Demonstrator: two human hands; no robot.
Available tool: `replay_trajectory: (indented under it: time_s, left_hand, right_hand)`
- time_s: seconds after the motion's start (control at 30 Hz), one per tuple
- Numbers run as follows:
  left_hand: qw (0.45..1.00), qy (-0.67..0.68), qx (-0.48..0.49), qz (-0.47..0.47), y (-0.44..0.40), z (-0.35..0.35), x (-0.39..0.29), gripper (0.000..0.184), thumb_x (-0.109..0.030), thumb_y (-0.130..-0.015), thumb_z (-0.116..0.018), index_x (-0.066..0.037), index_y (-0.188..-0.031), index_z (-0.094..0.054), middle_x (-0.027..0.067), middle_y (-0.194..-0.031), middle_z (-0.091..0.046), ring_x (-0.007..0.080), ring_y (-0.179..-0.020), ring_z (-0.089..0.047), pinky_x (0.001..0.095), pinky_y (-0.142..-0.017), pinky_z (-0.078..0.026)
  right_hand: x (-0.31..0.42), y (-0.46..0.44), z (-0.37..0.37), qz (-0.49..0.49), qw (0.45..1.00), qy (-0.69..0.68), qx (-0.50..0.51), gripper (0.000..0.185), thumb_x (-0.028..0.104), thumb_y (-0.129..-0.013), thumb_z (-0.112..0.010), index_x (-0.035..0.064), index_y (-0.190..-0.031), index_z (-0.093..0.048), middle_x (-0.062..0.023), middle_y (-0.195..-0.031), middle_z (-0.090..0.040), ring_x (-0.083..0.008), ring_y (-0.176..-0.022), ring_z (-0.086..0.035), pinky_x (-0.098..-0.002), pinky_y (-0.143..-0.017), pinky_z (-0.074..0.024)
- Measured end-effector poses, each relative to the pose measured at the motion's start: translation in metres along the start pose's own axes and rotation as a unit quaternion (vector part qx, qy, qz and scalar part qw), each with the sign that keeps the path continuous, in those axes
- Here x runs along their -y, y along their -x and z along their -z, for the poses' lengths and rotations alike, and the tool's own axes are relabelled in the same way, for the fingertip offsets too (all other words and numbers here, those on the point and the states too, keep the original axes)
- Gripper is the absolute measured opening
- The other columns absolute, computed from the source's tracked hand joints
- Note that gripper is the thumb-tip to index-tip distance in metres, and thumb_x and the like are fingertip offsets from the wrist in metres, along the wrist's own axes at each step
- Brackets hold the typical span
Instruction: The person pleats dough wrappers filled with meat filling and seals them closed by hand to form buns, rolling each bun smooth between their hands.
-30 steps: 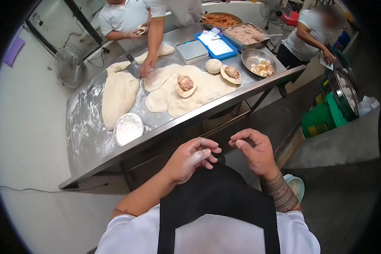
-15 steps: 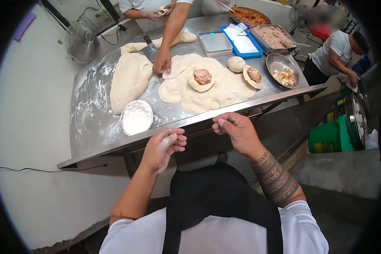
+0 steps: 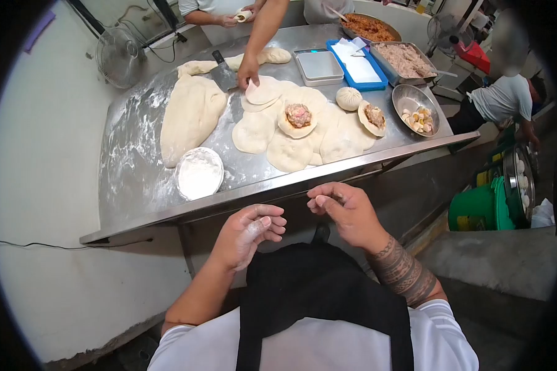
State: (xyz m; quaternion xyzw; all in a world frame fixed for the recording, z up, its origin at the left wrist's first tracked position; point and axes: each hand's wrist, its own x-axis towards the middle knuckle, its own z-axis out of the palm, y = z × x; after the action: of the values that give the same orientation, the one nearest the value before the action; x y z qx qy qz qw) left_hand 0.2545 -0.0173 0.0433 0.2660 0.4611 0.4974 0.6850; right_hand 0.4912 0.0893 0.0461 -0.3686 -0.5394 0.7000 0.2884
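Both hands hover in front of the table's near edge, above my black apron (image 3: 328, 278). My left hand (image 3: 244, 235), dusted with flour, is half-curled with its fingers loosely apart and nothing in it. My right hand (image 3: 346, 213) is also loosely curled and holds nothing that I can see. Beyond them on the steel table lie overlapping flat dough rounds (image 3: 288, 153). One filled dough round (image 3: 297, 117) has meat on top; another filled round (image 3: 372, 117) lies further right beside a pleated bun (image 3: 348, 98). A flour bowl (image 3: 199, 174) stands nearest my left hand.
A co-worker's hand (image 3: 249, 70) touches a dough round by a scraper (image 3: 224, 73). A large dough slab (image 3: 193, 117) lies left. Toward the back right are a scale (image 3: 319, 65), a blue tray (image 3: 360, 73), a meat pan (image 3: 404, 60) and a metal bowl (image 3: 410, 94). Another person bends at right.
My left hand has shifted right and lower, and its fingers have loosened. The co-worker's hand has moved slightly, lifting a dough round's edge. The person at right has bent lower.
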Motion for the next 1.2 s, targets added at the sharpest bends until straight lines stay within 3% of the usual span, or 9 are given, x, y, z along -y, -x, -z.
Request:
replay_trajectory:
  time_s: [0.33, 0.47, 0.6, 0.7, 0.8, 1.03, 1.1, 1.13, 1.2]
  left_hand:
    - [0.963, -0.181, -0.181, -0.084, -0.228, 0.059, -0.022, 0.042, -0.026, -0.097, -0.066, 0.007, -0.124, -0.063, 0.0145, -0.114, -0.068, 0.0238, -0.101, -0.067, 0.0365, -0.093, -0.054]
    - [0.930, -0.277, -0.242, 0.002, -0.315, 0.072, -0.023, 0.035, -0.026, -0.097, -0.064, 0.003, -0.117, -0.065, 0.0131, -0.112, -0.066, 0.0236, -0.099, -0.068, 0.0383, -0.087, -0.056]
    - [0.965, -0.136, -0.215, 0.063, -0.355, 0.074, -0.009, 0.025, -0.019, -0.100, -0.060, 0.000, -0.116, -0.062, 0.0135, -0.111, -0.065, 0.0259, -0.096, -0.068, 0.0430, -0.082, -0.059]
    - [0.972, -0.097, -0.203, 0.069, -0.367, 0.077, 0.004, 0.030, -0.016, -0.101, -0.059, 0.002, -0.124, -0.058, 0.0184, -0.121, -0.063, 0.0324, -0.105, -0.067, 0.0513, -0.084, -0.059]
    - [0.968, -0.131, -0.207, 0.050, -0.363, 0.078, 0.005, 0.028, -0.014, -0.102, -0.056, 0.001, -0.126, -0.056, 0.0187, -0.120, -0.062, 0.0316, -0.105, -0.066, 0.0509, -0.084, -0.060]
    - [0.980, 0.007, -0.197, 0.001, -0.334, 0.077, -0.001, 0.030, -0.012, -0.104, -0.052, 0.000, -0.131, -0.050, 0.0167, -0.125, -0.059, 0.0307, -0.109, -0.064, 0.0483, -0.091, -0.057]
    - [0.981, 0.082, -0.174, 0.000, -0.298, 0.077, -0.022, 0.031, -0.014, -0.104, -0.053, -0.002, -0.133, -0.050, 0.0163, -0.133, -0.055, 0.0305, -0.119, -0.060, 0.0493, -0.100, -0.053]
    - [0.980, 0.119, -0.161, 0.001, -0.270, 0.073, -0.039, 0.032, -0.015, -0.105, -0.053, -0.003, -0.134, -0.050, 0.0160, -0.137, -0.053, 0.0304, -0.123, -0.058, 0.0498, -0.105, -0.050]
    - [0.967, 0.235, -0.101, 0.006, -0.200, 0.076, -0.079, 0.042, -0.033, -0.107, -0.044, -0.004, -0.136, -0.050, 0.0159, -0.137, -0.054, 0.0326, -0.124, -0.057, 0.0507, -0.107, -0.047]
  right_hand:
    - [-0.029, -0.224, 0.123, -0.051, 0.980, 0.137, -0.137, 0.024, 0.015, -0.100, -0.055, -0.0042, -0.106, -0.069, -0.0096, -0.083, -0.068, -0.0176, -0.070, -0.065, -0.0296, -0.062, -0.0533]
    - [-0.123, -0.359, 0.186, -0.033, 0.843, 0.536, -0.034, 0.015, 0.012, -0.084, -0.068, 0.0025, -0.083, -0.078, -0.0133, -0.083, -0.076, -0.0248, -0.077, -0.074, -0.0382, -0.069, -0.0575]
    - [-0.131, -0.387, 0.175, -0.095, 0.777, 0.621, 0.053, 0.013, 0.011, -0.081, -0.068, 0.0057, -0.080, -0.081, -0.0128, -0.085, -0.077, -0.0266, -0.081, -0.076, -0.0388, -0.075, -0.0590]
    - [-0.101, -0.364, 0.156, -0.036, 0.704, 0.701, 0.109, 0.020, 0.016, -0.089, -0.065, 0.0016, -0.079, -0.076, -0.0170, -0.079, -0.074, -0.0292, -0.070, -0.072, -0.0398, -0.063, -0.0569]
    - [-0.088, -0.348, 0.137, -0.075, 0.749, 0.657, 0.041, 0.018, 0.017, -0.089, -0.067, 0.0017, -0.083, -0.074, -0.0172, -0.081, -0.074, -0.0316, -0.072, -0.073, -0.0388, -0.062, -0.0569]
    - [-0.085, -0.343, 0.141, 0.162, 0.568, 0.800, 0.110, 0.022, 0.022, -0.096, -0.068, 0.0025, -0.106, -0.071, -0.0102, -0.087, -0.071, -0.0262, -0.083, -0.070, -0.0375, -0.076, -0.0568]
    - [-0.050, -0.316, 0.106, -0.037, 0.941, 0.335, -0.023, 0.022, 0.018, -0.100, -0.059, 0.0014, -0.110, -0.069, -0.0119, -0.091, -0.070, -0.0256, -0.084, -0.069, -0.0394, -0.077, -0.0563]
    - [-0.028, -0.297, 0.087, -0.136, 0.986, 0.034, -0.088, 0.023, 0.017, -0.102, -0.055, 0.0009, -0.113, -0.068, -0.0128, -0.093, -0.069, -0.0253, -0.085, -0.069, -0.0404, -0.078, -0.0561]
    - [0.027, -0.256, 0.056, -0.121, 0.992, -0.027, -0.037, 0.022, 0.018, -0.103, -0.057, 0.0010, -0.116, -0.064, -0.0097, -0.094, -0.067, -0.0217, -0.086, -0.066, -0.0376, -0.079, -0.0556]
